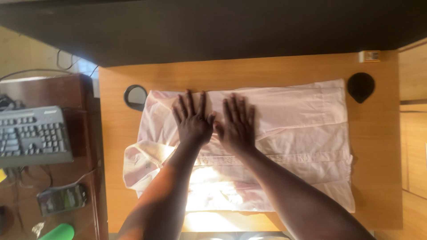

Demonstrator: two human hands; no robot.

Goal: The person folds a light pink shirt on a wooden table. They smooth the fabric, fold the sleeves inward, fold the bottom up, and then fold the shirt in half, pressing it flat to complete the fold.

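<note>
Hands, left [192, 119] and right [237, 124], lie flat, fingers spread and holding nothing, side by side on the pink shirt [293, 133] spread across the bench [111, 146]; pressing evenly outward from centre would best flatten the creases.

Strong sunlight glares off the near edge of the shirt [213, 186] and table [378, 178], washing out detail there. The far side lies in deep shadow. Focus is slightly soft throughout.
</note>
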